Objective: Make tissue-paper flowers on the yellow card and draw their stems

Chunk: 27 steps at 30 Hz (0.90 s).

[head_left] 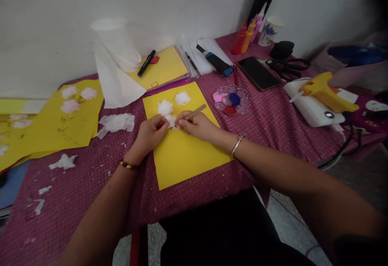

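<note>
A yellow paper sheet lies on the red checked tablecloth in front of me. Three white tissue tufts sit near its far edge: one, one, and a third between my hands. My left hand pinches that third tuft from the left. My right hand grips a thin wooden stick and presses its tip against the same tuft.
A clear paint palette with pink, blue and red sits right of the sheet. Behind are a phone, scissors, paint bottles, a yellow glue gun and a black marker. Tissue scraps and other yellow sheets lie left.
</note>
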Each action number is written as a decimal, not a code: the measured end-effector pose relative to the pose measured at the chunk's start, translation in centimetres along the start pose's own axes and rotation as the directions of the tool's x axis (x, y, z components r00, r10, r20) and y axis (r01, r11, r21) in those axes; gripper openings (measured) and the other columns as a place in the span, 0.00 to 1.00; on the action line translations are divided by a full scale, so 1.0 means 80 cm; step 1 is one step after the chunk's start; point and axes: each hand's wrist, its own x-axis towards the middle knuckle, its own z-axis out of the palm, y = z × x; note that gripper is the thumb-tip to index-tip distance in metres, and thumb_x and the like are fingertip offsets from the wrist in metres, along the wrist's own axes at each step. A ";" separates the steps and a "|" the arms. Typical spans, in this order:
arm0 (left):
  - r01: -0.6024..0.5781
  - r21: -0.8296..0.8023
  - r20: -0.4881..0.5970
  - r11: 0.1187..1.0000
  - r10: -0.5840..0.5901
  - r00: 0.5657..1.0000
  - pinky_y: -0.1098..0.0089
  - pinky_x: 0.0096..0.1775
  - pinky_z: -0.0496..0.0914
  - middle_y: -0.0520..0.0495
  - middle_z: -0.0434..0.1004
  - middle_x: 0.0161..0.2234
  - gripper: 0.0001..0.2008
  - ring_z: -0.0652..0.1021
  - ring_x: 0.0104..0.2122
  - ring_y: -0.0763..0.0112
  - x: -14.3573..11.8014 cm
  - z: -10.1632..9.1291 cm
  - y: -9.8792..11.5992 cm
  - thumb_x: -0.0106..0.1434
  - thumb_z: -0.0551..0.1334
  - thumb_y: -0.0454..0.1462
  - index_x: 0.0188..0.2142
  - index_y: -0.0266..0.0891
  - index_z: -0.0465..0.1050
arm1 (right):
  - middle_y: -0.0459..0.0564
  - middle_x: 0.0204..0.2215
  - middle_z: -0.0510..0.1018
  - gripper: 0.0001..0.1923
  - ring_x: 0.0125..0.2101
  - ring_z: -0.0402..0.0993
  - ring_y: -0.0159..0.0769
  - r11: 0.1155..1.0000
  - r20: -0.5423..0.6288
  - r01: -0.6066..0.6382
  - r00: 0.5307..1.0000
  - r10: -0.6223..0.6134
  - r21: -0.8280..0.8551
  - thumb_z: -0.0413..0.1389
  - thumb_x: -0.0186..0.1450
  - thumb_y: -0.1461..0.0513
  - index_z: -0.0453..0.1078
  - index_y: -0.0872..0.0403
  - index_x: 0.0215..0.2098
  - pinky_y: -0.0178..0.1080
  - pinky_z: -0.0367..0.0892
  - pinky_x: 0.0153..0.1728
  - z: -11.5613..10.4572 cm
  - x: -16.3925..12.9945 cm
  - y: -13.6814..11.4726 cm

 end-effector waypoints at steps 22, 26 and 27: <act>0.001 -0.073 -0.016 0.997 -0.002 1.000 0.71 0.28 0.60 0.53 0.68 0.22 0.10 0.68 0.24 0.73 -0.005 0.003 0.003 0.62 0.56 0.37 0.25 0.39 0.67 | 0.42 0.19 0.71 0.09 0.17 0.62 0.25 0.895 -0.255 -0.097 0.940 0.226 0.436 0.56 0.61 0.57 0.68 0.55 0.28 0.31 0.57 0.18 -0.010 -0.005 -0.009; 0.047 -0.025 -0.065 0.999 -0.048 0.997 0.72 0.29 0.65 0.49 0.76 0.29 0.14 0.72 0.26 0.73 -0.021 -0.013 0.010 0.68 0.50 0.39 0.41 0.38 0.72 | 0.44 0.19 0.71 0.10 0.17 0.63 0.26 0.883 -0.239 -0.139 0.933 0.268 0.449 0.62 0.56 0.56 0.71 0.55 0.27 0.31 0.57 0.18 -0.013 -0.007 -0.008; 0.070 -0.005 -0.080 0.998 -0.070 0.994 0.72 0.29 0.66 0.48 0.77 0.31 0.15 0.73 0.26 0.73 -0.029 -0.025 0.008 0.69 0.50 0.40 0.46 0.38 0.72 | 0.44 0.20 0.72 0.10 0.17 0.64 0.26 0.882 -0.228 -0.151 0.934 0.276 0.447 0.62 0.56 0.56 0.72 0.54 0.28 0.32 0.58 0.18 -0.013 -0.006 -0.007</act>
